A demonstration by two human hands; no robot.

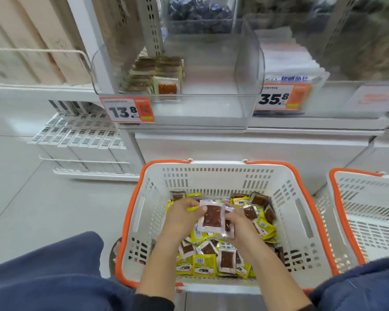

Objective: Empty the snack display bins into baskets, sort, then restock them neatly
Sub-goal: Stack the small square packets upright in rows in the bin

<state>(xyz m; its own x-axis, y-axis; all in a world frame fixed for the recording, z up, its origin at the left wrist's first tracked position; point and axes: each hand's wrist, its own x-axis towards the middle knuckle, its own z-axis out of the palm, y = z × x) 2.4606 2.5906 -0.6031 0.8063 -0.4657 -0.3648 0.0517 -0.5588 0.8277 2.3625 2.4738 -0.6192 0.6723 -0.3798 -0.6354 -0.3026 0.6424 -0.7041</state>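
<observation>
Both hands are down in the basket [301, 212]: left hand [184, 215] and right hand [238, 223] each grip a side of a small stack of packets [212, 217], over the loose pile [211, 259]. Clear bin [247, 70] above has a few packets lined up at its left.

I see the clear display bin [177, 86] open at its top, with bare floor to the right of the stacked packets [157, 77] in its far-left corner. The white basket [301, 221] is open above; loose snack packets [211, 259] cover its bottom. Another basket [368, 209] crowds it on the right.
</observation>
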